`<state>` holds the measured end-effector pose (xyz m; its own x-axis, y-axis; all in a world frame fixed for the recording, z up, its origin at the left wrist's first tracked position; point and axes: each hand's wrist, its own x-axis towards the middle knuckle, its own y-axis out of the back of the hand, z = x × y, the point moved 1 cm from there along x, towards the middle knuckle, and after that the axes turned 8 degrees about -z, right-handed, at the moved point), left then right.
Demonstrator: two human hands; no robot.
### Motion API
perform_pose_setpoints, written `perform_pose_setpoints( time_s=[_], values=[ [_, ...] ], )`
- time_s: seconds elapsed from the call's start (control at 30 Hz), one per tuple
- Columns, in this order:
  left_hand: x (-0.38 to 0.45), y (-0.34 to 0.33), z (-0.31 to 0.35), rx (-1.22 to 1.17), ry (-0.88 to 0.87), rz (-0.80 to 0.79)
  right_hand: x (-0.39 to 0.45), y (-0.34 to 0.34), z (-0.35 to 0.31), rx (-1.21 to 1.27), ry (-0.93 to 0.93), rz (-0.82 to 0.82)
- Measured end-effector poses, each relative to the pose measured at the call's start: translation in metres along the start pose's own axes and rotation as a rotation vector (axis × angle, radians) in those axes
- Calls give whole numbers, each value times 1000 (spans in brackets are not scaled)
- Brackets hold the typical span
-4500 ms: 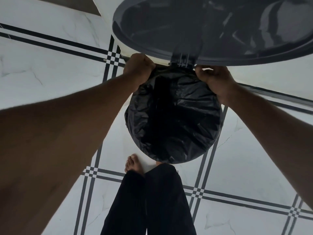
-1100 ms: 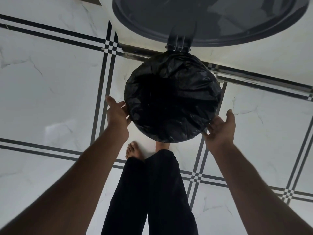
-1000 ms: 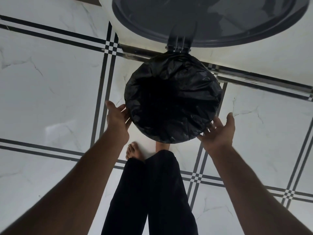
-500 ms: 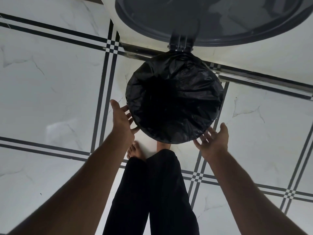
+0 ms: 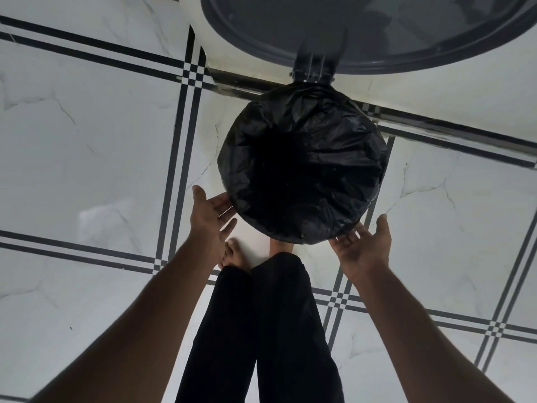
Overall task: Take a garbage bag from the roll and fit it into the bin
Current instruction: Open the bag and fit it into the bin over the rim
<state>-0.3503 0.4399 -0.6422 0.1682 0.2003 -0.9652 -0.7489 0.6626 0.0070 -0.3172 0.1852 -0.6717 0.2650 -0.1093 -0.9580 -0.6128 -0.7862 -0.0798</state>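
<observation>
Both palms spread wide, the left hand (image 5: 210,216) and right hand (image 5: 363,248) flank the near rim of the bin (image 5: 374,146), grasping nothing; between them the black garbage bag (image 5: 302,167) lines its mouth, the lid (image 5: 363,30) upright beyond, apparently for smoothing.

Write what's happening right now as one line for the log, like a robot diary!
stage: bag fitted | garbage bag: lines bin, folded over rim | lid: up | left hand: open, by rim | right hand: open, by rim

Home interior: marble-look floor tiles (image 5: 87,141), bare foot (image 5: 232,255).
</observation>
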Motion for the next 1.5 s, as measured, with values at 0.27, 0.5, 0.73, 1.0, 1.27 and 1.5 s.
perform_pose_setpoints(
  time_s=[0.27, 0.5, 0.73, 1.0, 1.27, 1.5],
  values=[
    [-2, -3, -3, -58, 36, -20, -5, 1, -14, -45, 56, -39],
    [-1, -5, -1, -35, 26, -29, -4, -3, -18, -91, 46, -47],
    [-2, -5, 3, -44, 23, -66, -6, -9, -31, -80, 95, -46],
    [-1, -7, 8, -12, -1, -77, -1, -23, -52, -269, 164, -53],
    [3, -3, 9, 51, -35, -80, 0, -28, -53, -678, 310, 105],
    [6, -5, 12, 80, -80, -73, -3, -37, -60, -397, 243, 0]
  ],
)
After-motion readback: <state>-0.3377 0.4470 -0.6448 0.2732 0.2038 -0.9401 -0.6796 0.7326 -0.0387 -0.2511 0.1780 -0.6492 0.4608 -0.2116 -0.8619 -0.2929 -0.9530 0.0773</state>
